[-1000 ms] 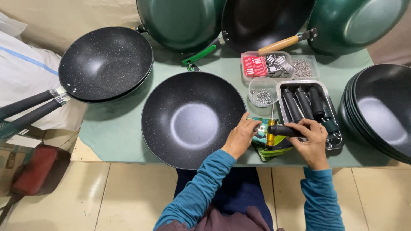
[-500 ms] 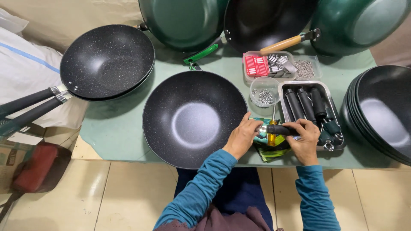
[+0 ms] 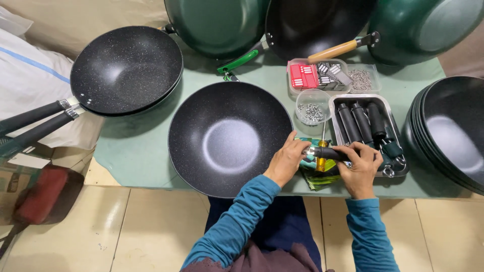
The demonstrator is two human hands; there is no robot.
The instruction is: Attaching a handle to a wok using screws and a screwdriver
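A black speckled wok [image 3: 229,137] without a handle lies in front of me on the green table cover [image 3: 141,146]. My left hand [image 3: 286,160] rests on the wok's right rim and pinches the metal end of a black handle [image 3: 327,153]. My right hand [image 3: 360,168] is closed around that handle's grip, holding it level against the rim. Under the handle lie a yellow-handled screwdriver [image 3: 321,151] and a green cloth [image 3: 315,174].
A metal tray [image 3: 398,136] of black handles sits to the right, with a cup of screws [image 3: 312,107] and plastic boxes of small parts [image 3: 317,75] behind. Stacked black woks [image 3: 451,131] stand far right, handled pans [image 3: 123,70] left, green woks [image 3: 217,22] behind.
The view has shifted slightly. My right hand has slid a little along the handle; both hands stay at the wok's right rim.
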